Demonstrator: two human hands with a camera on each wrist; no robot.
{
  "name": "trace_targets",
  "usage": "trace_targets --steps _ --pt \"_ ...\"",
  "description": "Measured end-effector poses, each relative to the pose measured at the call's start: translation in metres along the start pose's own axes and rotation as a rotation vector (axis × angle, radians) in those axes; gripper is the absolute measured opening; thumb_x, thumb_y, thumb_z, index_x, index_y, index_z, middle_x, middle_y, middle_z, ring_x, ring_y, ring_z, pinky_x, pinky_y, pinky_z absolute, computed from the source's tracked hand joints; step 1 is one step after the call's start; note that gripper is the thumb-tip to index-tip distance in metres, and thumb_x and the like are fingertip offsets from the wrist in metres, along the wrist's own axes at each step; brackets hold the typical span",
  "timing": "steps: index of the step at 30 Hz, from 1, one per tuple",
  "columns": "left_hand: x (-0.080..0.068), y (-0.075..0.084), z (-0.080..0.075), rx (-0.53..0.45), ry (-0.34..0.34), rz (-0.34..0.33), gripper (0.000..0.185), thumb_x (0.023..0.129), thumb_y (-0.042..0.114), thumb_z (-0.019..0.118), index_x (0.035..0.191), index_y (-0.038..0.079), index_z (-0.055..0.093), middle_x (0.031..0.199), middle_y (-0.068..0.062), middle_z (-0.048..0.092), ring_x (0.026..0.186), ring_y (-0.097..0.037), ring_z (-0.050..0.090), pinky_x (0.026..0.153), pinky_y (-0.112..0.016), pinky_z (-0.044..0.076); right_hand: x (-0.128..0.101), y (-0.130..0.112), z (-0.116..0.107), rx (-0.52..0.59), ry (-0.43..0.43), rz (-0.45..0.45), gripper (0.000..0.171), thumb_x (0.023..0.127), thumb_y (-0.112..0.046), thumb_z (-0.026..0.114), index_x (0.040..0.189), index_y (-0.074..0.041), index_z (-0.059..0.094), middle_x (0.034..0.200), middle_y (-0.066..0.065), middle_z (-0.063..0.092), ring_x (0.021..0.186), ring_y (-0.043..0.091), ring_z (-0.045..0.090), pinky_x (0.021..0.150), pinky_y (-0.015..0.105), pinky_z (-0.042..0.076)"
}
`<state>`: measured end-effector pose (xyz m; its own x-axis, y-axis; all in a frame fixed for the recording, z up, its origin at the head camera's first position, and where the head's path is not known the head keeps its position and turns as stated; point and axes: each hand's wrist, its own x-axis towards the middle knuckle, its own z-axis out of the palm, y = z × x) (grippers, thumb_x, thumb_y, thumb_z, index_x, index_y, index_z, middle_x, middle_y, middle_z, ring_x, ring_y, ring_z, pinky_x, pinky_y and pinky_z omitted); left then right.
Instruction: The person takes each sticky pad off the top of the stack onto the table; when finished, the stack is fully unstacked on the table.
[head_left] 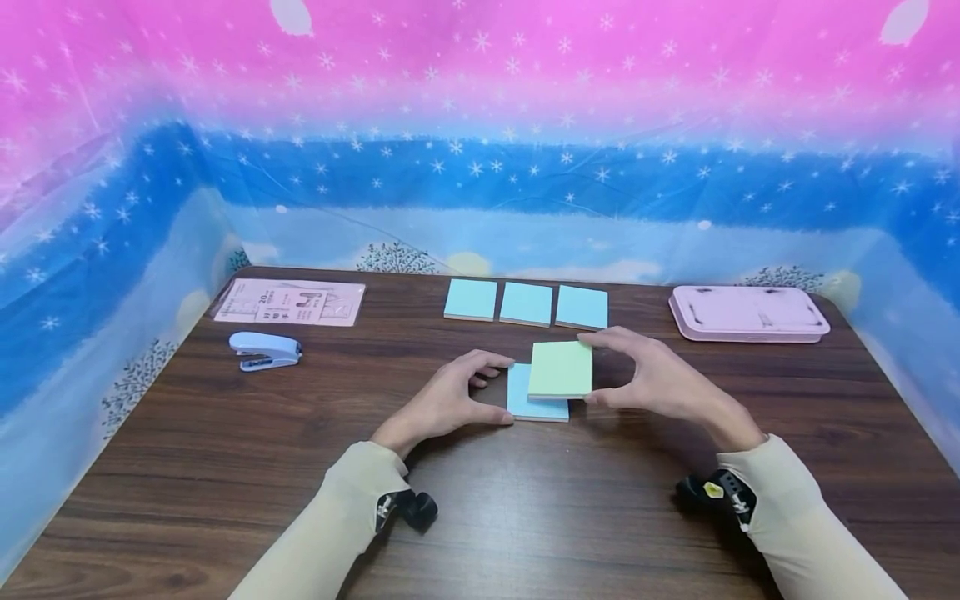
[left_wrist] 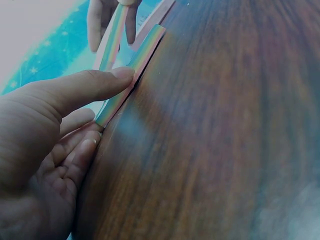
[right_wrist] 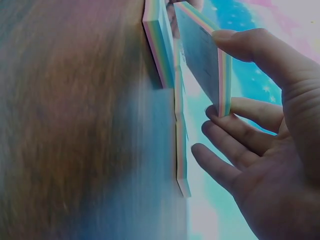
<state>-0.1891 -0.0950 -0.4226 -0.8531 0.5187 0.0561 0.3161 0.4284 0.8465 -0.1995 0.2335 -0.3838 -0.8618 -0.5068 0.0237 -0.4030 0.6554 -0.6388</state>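
Observation:
A blue sticky-note pad [head_left: 534, 405] lies flat on the dark wooden table [head_left: 225, 450]. My left hand [head_left: 504, 389] holds it at its left side, thumb at the near corner and forefinger at the far corner. In the left wrist view the thumb [left_wrist: 107, 80] presses the edge of the blue pad [left_wrist: 142, 52]. My right hand [head_left: 592, 369] pinches a green-topped pad [head_left: 561, 369] between forefinger and thumb, lifted just over the blue pad's right part. The right wrist view shows the held pad [right_wrist: 202, 60] tilted off the lying pad [right_wrist: 159, 45].
Three more blue pads [head_left: 527, 303] lie in a row behind the hands. A light blue stapler [head_left: 264, 350] and a flat packet [head_left: 291, 302] are at the back left, a pink lidded case [head_left: 748, 313] at the back right. A starry plastic sheet [head_left: 480, 167] walls the table.

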Motion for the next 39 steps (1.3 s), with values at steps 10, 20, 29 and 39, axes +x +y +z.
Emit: trace_targets --steps 10,20,29,39 --pt "0.0 0.0 0.0 0.004 -0.004 0.01 0.07 0.085 0.019 0.092 0.148 0.01 0.061 0.144 -0.005 0.059 0.128 -0.026 0.057 0.11 -0.043 0.048 -0.009 0.009 -0.015 0.045 0.036 0.067 0.083 0.087 -0.044 0.089 0.157 -0.018 0.053 0.16 0.008 0.047 0.149 0.034 0.04 0.116 0.065 0.036" --pt "0.002 -0.001 0.0 0.018 0.002 0.011 0.071 0.085 0.02 0.092 0.148 0.011 0.062 0.142 -0.005 0.06 0.127 -0.025 0.057 0.109 -0.042 0.049 -0.013 0.024 -0.024 0.038 0.088 0.119 0.084 0.086 -0.045 0.089 0.156 -0.017 0.054 0.159 0.011 0.049 0.15 0.039 0.037 0.119 0.069 0.028" --pt "0.001 -0.002 0.002 0.013 0.006 0.009 0.071 0.085 0.021 0.092 0.148 0.011 0.062 0.142 -0.004 0.059 0.127 -0.025 0.057 0.109 -0.042 0.049 -0.015 0.039 -0.025 0.035 0.094 0.137 0.084 0.086 -0.043 0.089 0.157 -0.013 0.054 0.159 0.017 0.048 0.15 0.042 0.037 0.118 0.07 0.028" --pt "0.001 -0.002 0.001 0.019 0.013 0.005 0.071 0.084 0.022 0.093 0.147 0.012 0.062 0.141 -0.003 0.06 0.126 -0.024 0.058 0.108 -0.041 0.049 -0.014 0.052 -0.023 0.058 0.09 0.111 0.083 0.088 -0.038 0.089 0.156 -0.009 0.053 0.157 0.019 0.05 0.143 0.043 0.046 0.116 0.067 0.034"
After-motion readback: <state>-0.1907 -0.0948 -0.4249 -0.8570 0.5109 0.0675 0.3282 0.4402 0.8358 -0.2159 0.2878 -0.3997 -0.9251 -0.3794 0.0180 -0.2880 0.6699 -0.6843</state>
